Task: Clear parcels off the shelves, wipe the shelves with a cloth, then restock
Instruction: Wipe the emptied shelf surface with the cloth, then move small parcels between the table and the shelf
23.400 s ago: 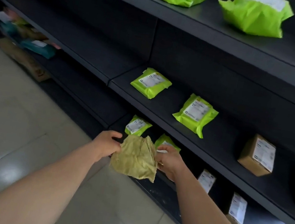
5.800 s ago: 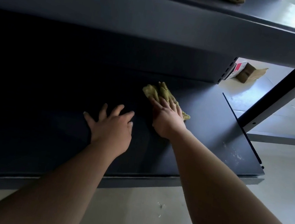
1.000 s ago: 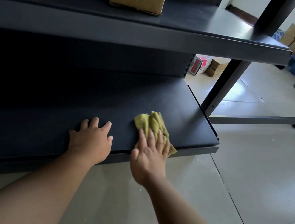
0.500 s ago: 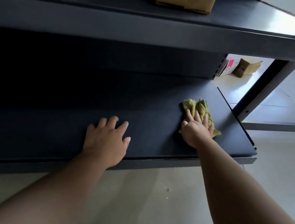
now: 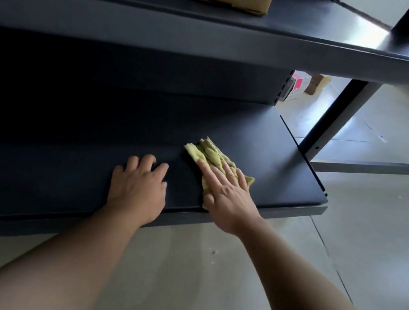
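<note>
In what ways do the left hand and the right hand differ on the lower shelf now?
The left hand lies directly on the lower shelf; the right hand presses on the yellow-green cloth. The left hand's fingers are close together; the right hand's fingers are straight and spread. Both hands are palm down near the shelf's front edge.

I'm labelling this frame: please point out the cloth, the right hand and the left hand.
cloth (image 5: 208,153), head view: bunched folds at its far end.
right hand (image 5: 226,196), head view: back of the hand, flat on the cloth.
left hand (image 5: 137,187), head view: back of the hand.
</note>
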Tool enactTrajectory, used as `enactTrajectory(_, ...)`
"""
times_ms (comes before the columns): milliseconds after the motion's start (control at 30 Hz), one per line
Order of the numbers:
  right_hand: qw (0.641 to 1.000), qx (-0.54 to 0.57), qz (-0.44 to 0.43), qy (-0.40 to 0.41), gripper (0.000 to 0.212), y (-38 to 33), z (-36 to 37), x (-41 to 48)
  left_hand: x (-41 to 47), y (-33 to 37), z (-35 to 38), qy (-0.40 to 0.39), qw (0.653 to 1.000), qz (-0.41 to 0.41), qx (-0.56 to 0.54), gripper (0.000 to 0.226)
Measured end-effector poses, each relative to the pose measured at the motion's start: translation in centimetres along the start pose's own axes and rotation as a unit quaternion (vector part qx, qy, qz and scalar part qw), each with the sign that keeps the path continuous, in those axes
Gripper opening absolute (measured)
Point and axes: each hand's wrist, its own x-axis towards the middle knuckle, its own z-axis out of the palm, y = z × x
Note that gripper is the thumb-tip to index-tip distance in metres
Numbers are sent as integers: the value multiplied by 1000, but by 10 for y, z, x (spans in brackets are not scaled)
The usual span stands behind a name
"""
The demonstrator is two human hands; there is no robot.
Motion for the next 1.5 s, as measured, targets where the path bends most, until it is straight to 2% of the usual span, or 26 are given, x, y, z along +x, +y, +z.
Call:
enactTrajectory(100, 997, -27, 66, 26, 54, 32, -3, -20, 1, 26, -3, 0, 1000, 24, -19, 40)
enactTrajectory(233, 980, -62, 188, 31, 55, 83, -9, -39, 6, 58, 0, -6, 999, 49, -23, 38)
enactTrajectory(333, 968, -102, 229, 31, 53, 110, -17, -46, 12, 73, 3, -3, 998, 59, -16, 38)
enactTrajectory(467, 960, -124, 249, 30, 51, 127, -31, -38, 27, 84, 5, -5, 998, 65, -17, 36)
enactTrajectory(600, 960, -99, 258, 31, 82, 134, -43, -29, 44, 96, 6, 1, 996, 83, -26, 32)
enactTrajectory(700, 961, -55, 263, 71, 68, 128, -48, -27, 54, 105, 1, -9, 995, 94, -39, 30)
enactTrajectory(833, 958, 17, 273, 88, 48, 103, -68, -46, 47, 122, -25, -77, 991, 79, -75, 34)
enactTrajectory(933, 942, 73, 305, 119, 36, 75, -103, -65, 33, 138, -60, -115, 983, 69, -127, 35)
enactTrajectory(1033, 925, 119, 340, 124, 35, 48, -147, -85, 17, 149, -105, -152, 972, 59, -168, 36)
enactTrajectory(1133, 913, 141, 364, 122, 37, 25, -194, -107, 1, 156, -156, -188, 966, 70, -164, 41)
enactTrajectory(1500, 871, 192, 424, 155, 41, -53, -441, -182, -44, 201, -428, -193, 940, 143, -243, 31)
